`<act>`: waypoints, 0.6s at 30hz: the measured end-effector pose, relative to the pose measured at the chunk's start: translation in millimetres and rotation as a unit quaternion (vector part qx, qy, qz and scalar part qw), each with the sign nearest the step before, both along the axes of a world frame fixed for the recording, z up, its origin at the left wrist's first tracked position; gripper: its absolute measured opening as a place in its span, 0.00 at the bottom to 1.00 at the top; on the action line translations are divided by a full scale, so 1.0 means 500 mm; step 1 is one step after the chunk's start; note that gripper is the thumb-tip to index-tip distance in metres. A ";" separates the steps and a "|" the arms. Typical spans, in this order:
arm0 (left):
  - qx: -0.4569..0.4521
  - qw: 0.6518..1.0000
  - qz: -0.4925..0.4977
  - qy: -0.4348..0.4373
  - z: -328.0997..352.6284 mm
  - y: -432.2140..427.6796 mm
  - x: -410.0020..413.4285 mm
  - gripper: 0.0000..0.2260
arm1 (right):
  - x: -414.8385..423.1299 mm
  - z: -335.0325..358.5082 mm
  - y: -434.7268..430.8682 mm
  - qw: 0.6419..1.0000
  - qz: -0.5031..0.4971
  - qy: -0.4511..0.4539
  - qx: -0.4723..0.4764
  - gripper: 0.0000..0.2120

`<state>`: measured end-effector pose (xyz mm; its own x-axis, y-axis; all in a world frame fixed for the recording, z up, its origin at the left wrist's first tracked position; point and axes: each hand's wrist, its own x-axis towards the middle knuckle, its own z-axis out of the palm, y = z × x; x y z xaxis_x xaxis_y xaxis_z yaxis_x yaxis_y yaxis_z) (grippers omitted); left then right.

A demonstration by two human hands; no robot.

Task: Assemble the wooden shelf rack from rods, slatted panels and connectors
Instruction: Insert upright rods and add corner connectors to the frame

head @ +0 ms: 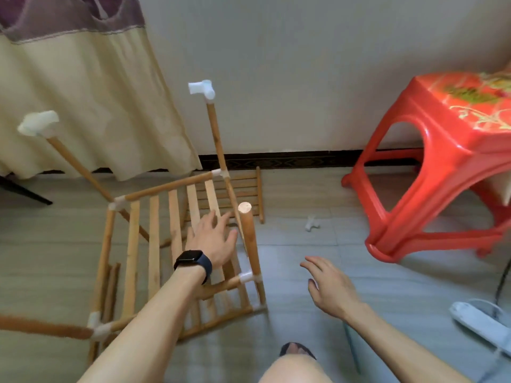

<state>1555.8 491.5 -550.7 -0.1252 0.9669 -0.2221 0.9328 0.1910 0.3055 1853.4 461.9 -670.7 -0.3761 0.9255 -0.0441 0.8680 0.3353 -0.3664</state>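
Bare knee sits lowest in the head view; above it the left hand, a dark square watch on its wrist, spreads relaxed fingers over the flat pale slats of the half-built wooden rack, grasping nothing, just beside a round upright rod with a bare cut top. The right hand hangs released and empty over the grey tiled floor. White plastic connectors cap two far rods, and a loose connector lies near a glossy red stool.
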 end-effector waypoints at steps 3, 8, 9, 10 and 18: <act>0.017 1.000 -0.003 0.006 -0.005 0.089 0.006 0.27 | 0.019 -0.023 0.091 0.994 -0.052 -0.059 -0.078 0.25; 0.024 0.998 -0.028 0.044 -0.040 0.210 -0.012 0.30 | 0.005 -0.064 0.277 0.974 -0.077 -0.133 -0.165 0.29; 0.025 0.999 -0.024 0.039 -0.048 0.223 -0.014 0.30 | -0.001 -0.074 0.312 0.969 -0.083 -0.143 -0.184 0.30; 0.022 0.999 -0.019 0.030 -0.058 0.232 -0.015 0.30 | -0.008 -0.085 0.345 0.963 -0.092 -0.149 -0.203 0.30; 0.042 0.999 0.019 -0.009 -0.097 0.244 0.020 0.31 | -0.035 -0.177 0.472 0.923 -0.168 -0.172 -0.300 0.37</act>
<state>1565.9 613.5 -599.4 -0.1594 0.9768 -0.1433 0.9193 0.1998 0.3390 1835.9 697.9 -759.3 0.0592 0.7582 -0.6494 0.9856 -0.1475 -0.0824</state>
